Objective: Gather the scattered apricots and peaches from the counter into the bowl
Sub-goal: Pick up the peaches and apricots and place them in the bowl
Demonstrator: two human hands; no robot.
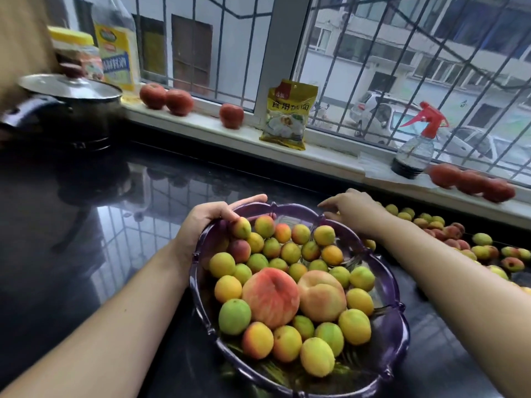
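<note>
reaching past the far rim of the purple bowl [399, 320], the right hand [356, 209] is being held low over the counter [86, 225], its fingers [327, 203] lying loosely spread and pointing toward ten o'clock; whether anything is being pinched beneath them cannot be told. the scattered apricots and peaches [459, 237] are lying at about three o'clock from that hand, strung along the counter under the windowsill [201, 122] in a band whose long axis is running from ten o'clock to four o'clock. being close to round, the single fruits are showing no clear long axis of their own, so no set approach angle is being called for. the right hand is judged much the nearer to this band. the left hand [207, 222] is being kept at nine o'clock on the bowl, thumb stretched along the rim and fingers curled inside, touching one apricot [242, 227]. the bowl is already being filled well, with two peaches [271, 297] sitting among many apricots, while plenty of fruit is remaining outside.
</note>
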